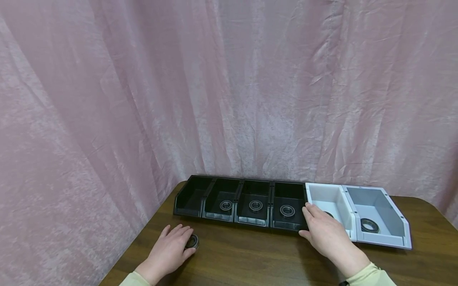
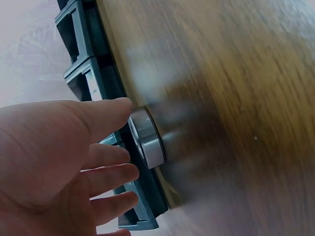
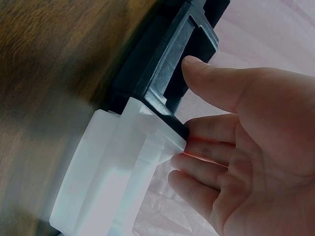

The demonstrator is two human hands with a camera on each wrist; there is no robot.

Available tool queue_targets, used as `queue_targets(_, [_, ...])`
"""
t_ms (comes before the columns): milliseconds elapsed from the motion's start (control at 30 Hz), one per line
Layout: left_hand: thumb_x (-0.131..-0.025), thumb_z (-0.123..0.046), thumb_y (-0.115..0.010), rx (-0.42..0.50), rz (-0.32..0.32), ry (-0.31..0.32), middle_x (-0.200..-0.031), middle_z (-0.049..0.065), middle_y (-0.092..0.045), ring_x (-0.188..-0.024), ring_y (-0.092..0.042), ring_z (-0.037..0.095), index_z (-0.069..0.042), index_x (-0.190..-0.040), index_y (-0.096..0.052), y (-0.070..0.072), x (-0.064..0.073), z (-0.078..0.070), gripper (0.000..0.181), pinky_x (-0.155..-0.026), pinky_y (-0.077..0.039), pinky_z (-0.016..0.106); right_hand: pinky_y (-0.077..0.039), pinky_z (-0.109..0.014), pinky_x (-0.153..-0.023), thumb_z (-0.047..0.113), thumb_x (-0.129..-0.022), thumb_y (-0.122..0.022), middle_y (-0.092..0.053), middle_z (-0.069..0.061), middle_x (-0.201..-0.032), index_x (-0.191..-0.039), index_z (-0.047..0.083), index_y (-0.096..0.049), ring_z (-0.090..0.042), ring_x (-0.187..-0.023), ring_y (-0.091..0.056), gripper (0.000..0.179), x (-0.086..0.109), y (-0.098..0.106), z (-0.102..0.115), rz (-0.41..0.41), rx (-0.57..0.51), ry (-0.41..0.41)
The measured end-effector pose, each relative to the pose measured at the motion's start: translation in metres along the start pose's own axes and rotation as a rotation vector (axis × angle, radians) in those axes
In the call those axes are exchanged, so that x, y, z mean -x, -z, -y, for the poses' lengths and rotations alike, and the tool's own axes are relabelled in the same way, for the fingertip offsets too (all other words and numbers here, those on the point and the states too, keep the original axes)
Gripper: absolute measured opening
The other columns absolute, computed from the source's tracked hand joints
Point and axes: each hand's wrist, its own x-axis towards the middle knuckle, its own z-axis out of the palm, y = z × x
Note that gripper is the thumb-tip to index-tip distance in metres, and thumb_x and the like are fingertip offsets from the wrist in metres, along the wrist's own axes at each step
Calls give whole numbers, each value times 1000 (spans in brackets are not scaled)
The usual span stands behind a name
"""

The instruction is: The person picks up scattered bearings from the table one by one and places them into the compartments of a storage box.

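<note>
My left hand (image 1: 169, 251) is at a ball bearing (image 1: 192, 241) that lies on the wooden table. In the left wrist view the bearing (image 2: 146, 137) shows its shiny outer rim; the thumb tip is at its edge and the fingers spread past it, uncurled. Whether they touch it I cannot tell. My right hand (image 1: 327, 232) is over the wall between the rightmost black bin (image 1: 286, 188) and the white bin (image 1: 327, 190). Its fingers are extended around that corner in the right wrist view, holding nothing. The hand partly hides a bearing (image 1: 329, 214) in the white bin.
Several black bins stand in a row, with the white bin and a grey bin (image 1: 379, 202) at the right end. Bearings lie in three black bins (image 1: 226, 205) (image 1: 255, 205) (image 1: 287, 211) and the grey bin. A pink curtain (image 1: 250, 99) hangs behind the table (image 1: 250, 254).
</note>
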Motion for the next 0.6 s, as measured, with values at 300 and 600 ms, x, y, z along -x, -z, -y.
queue_targets(300, [-97, -35, -86, 7, 12, 24, -145, 18, -69, -141, -59, 48, -2, -133, -74, -4, -3, 5, 50, -120, -34, 75, -55, -60, -108, 27, -89, -94, -63, -32, -146, -138, -14, -66, -48, -135, -63, 70, 0, -1, 0, -1, -1, 1])
queue_targets(600, [-96, -35, -87, 1, 18, 30, -144, 18, -70, -141, -60, 47, -2, -132, -75, -5, -3, 8, 51, -119, -35, 76, -55, -60, -108, 27, -89, -94, -64, -32, -146, -138, -14, -66, -49, -135, -63, 70, 0, 0, -1, -4, -2, -2])
